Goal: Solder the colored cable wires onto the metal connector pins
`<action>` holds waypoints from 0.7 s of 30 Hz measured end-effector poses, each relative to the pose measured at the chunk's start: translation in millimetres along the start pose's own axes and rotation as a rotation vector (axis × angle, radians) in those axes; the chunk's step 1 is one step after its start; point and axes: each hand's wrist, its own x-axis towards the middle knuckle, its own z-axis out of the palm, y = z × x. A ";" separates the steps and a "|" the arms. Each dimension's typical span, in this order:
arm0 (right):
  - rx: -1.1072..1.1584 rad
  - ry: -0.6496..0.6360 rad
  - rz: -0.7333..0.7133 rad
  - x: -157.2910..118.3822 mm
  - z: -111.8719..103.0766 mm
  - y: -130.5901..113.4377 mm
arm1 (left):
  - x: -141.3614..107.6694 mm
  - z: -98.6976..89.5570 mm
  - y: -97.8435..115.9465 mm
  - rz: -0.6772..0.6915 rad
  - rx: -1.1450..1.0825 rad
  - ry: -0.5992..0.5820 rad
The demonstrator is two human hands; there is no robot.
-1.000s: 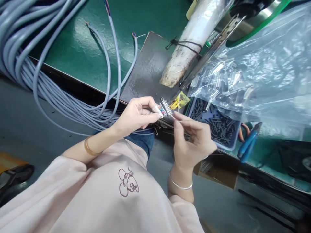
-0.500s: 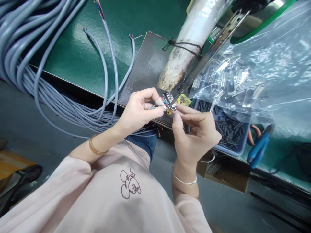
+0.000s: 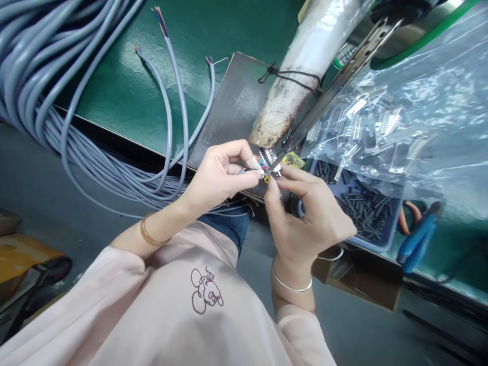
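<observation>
My left hand [image 3: 224, 170] pinches thin coloured wires [image 3: 261, 163] at the back of a small metal connector [image 3: 270, 156]. The connector sits at the corner of a dark metal plate [image 3: 232, 96], below the tip of a long metal soldering tool [image 3: 324, 107]. My right hand [image 3: 305, 208] is on the connector's other side, thumb and fingers closed close to its edge; what is between the fingertips is too small to make out. A small yellow ring [image 3: 267, 179] lies just under the connector, by the right thumb.
Grey cables [image 3: 41, 101] are heaped at the left, three stripped ends on the green table [image 3: 122, 96]. A white wrapped tube [image 3: 305, 66] stands behind my hands. To the right are a bin of black pieces [image 3: 392, 234], bagged connectors [image 3: 366, 122] and blue pliers [image 3: 419, 244].
The view has shifted slightly, so the table objects appear further right. My right hand has turned a little, its thumb now lower beside the connector. My left hand keeps its pinch on the wires.
</observation>
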 end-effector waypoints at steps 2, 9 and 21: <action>-0.025 -0.016 -0.028 -2.8 -0.9 0.8 | -0.5 -1.3 -2.0 -0.037 -0.001 -0.001; -0.070 -0.019 -0.053 -8.3 -2.7 0.7 | -4.0 -1.3 -6.9 -0.078 -0.014 -0.012; -0.003 0.151 0.105 -18.4 -9.0 0.8 | -25.6 -2.9 -24.4 0.349 0.381 0.107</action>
